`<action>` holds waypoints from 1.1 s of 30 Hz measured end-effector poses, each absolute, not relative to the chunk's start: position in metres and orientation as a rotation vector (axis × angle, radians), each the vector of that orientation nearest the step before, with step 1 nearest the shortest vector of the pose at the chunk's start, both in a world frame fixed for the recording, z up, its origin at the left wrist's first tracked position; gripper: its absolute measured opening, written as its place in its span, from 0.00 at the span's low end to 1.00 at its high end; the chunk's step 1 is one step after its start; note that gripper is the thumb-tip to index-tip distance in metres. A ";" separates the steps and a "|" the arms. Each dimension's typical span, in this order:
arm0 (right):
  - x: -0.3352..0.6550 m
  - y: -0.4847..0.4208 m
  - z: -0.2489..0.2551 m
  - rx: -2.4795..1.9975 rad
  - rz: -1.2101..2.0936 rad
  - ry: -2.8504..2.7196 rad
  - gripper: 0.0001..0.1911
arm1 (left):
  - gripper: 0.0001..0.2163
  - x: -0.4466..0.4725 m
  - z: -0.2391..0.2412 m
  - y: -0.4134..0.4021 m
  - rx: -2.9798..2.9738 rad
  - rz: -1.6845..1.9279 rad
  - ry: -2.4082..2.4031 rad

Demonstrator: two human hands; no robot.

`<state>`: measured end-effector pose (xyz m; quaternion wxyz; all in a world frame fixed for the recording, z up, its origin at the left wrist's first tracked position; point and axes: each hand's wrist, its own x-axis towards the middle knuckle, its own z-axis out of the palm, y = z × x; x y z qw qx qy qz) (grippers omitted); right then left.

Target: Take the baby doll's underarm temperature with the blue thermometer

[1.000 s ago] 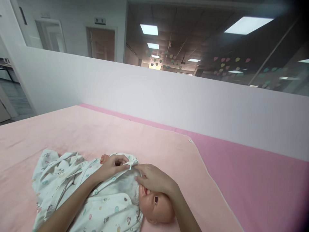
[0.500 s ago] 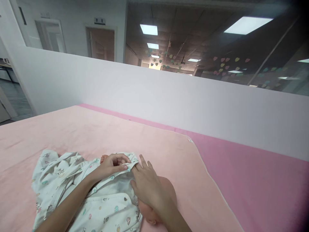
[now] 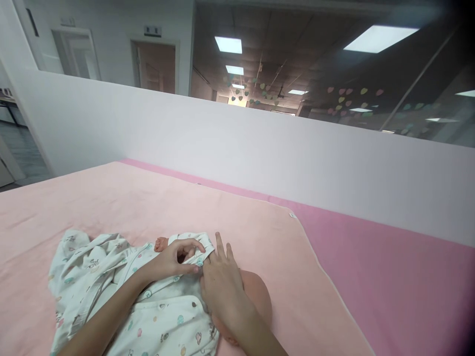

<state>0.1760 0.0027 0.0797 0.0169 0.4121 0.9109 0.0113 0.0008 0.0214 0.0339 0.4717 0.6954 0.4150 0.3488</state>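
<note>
A baby doll [image 3: 260, 296] lies on the pink bed, dressed in a white baby garment [image 3: 166, 321] with small coloured prints and light-blue snaps. Its head points right, partly behind my right wrist, and one small fist shows beyond my left hand. My left hand [image 3: 178, 259] is over the doll's chest, its thumb and index finger closed about the garment's snap edge near the neck. At the same collar edge is my right hand [image 3: 224, 282], its near fingers at the cloth and its outer fingers stretched away. The right thumb is mostly hidden.
A peach blanket [image 3: 156, 198] covers most of a pink mat [image 3: 389, 267]. A white low wall [image 3: 260, 143] with glass above runs along the far side. At the left, a doorway opens onto a floor [image 3: 22, 148].
My left hand's index finger has lifted and curved, leaving a wider gap above the thumb. My right hand has shifted slightly left at the collar. The doll stays in place.
</note>
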 end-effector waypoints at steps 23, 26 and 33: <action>0.190 0.017 0.101 1.168 -0.332 3.017 0.14 | 0.16 0.009 0.037 0.021 1.839 0.864 1.100; 0.197 0.014 0.117 1.245 -0.510 3.044 0.16 | 0.16 0.009 0.038 0.020 1.822 0.895 1.113; 0.232 0.003 0.157 1.602 -0.946 3.092 0.14 | 0.18 0.009 0.039 0.022 1.802 0.918 1.124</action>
